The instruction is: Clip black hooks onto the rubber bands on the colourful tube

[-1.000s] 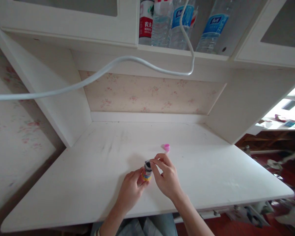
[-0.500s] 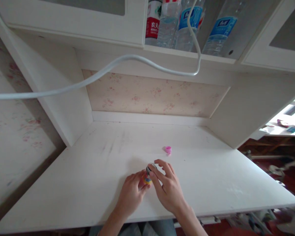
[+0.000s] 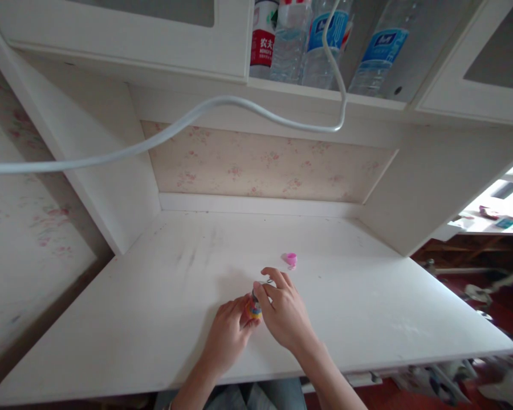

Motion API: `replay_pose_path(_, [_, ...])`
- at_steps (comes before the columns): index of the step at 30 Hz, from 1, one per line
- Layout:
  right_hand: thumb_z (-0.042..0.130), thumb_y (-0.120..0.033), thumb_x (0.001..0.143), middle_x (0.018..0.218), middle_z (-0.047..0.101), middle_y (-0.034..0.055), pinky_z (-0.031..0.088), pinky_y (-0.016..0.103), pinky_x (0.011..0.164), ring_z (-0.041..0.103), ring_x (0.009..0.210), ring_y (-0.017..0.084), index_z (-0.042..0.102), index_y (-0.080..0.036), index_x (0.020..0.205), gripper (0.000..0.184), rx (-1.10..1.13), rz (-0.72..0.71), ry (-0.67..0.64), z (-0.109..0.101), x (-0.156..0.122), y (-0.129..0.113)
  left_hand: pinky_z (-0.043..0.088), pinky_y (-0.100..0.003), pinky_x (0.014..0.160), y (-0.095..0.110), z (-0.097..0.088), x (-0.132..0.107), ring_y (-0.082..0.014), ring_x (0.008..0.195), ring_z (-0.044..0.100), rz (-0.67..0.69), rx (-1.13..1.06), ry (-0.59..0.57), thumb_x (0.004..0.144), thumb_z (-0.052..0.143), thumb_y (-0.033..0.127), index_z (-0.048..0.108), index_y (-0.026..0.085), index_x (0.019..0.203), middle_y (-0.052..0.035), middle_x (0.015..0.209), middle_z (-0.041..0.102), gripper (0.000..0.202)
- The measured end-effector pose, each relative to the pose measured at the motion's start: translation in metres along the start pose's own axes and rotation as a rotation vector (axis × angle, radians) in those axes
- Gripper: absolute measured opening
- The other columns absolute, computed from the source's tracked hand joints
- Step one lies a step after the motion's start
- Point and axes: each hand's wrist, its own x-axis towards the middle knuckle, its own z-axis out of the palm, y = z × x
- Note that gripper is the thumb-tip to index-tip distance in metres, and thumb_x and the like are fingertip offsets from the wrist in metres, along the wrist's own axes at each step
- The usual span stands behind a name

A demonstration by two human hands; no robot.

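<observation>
My left hand is closed round a small bottle with a pink, yellow and blue label, held upright just above or on the white desk. My right hand reaches over the bottle's dark and silver top, thumb and fingers bent against it. A thin silver edge shows between those fingers; most of the top is hidden by them. Beyond my right hand, a little pink cap lies on the desk, touched by neither hand.
The white desk spreads around my hands, with side panels and a flowered back wall. A white cable crosses in front of my view. Overhead, an open shelf holds several plastic bottles. Clutter lies below the desk's right edge.
My right hand has shifted slightly up and left over the bottle's top, its fingers curling further and covering more of it. The left hand keeps its hold; the pink cap stays put.
</observation>
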Motion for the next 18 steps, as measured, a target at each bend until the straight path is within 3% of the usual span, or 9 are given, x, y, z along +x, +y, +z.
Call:
replay_pose_path(4, [0.039, -0.032, 0.098, 0.120, 0.060, 0.0043, 0.048, 0.040, 0.091, 0.054, 0.109, 0.022, 0.072, -0.025, 0.075, 0.042, 0.066, -0.015, -0.001, -0.001, -0.003, 0.000, 0.050, -0.039, 0.091, 0.003, -0.002, 0.001, -0.0230, 0.100, 0.064, -0.028, -0.016, -0.023, 0.082, 0.064, 0.025, 0.055, 0.024, 0.121, -0.0056, 0.113, 0.068, 0.040])
replay_pose_path(13, [0.041, -0.030, 0.098, 0.112, 0.063, 0.0078, 0.051, 0.038, 0.083, 0.056, 0.103, 0.021, 0.074, -0.026, 0.088, 0.035, 0.190, -0.077, 0.186, -0.005, -0.015, 0.013, 0.050, -0.038, 0.090, 0.005, -0.005, 0.000, -0.0233, 0.101, 0.063, -0.022, -0.025, -0.010, 0.083, 0.064, 0.027, 0.054, 0.026, 0.122, -0.0056, 0.113, 0.067, 0.040])
replay_pose_path(18, [0.041, -0.031, 0.097, 0.117, 0.060, 0.0072, 0.050, 0.038, 0.087, 0.055, 0.105, 0.022, 0.072, -0.028, 0.099, 0.031, 0.102, -0.064, 0.127, 0.000, -0.017, 0.014, 0.050, -0.038, 0.090, 0.007, -0.004, 0.000, -0.0226, 0.099, 0.064, -0.025, -0.018, -0.004, 0.082, 0.065, 0.027, 0.056, 0.026, 0.120, -0.0046, 0.111, 0.068, 0.040])
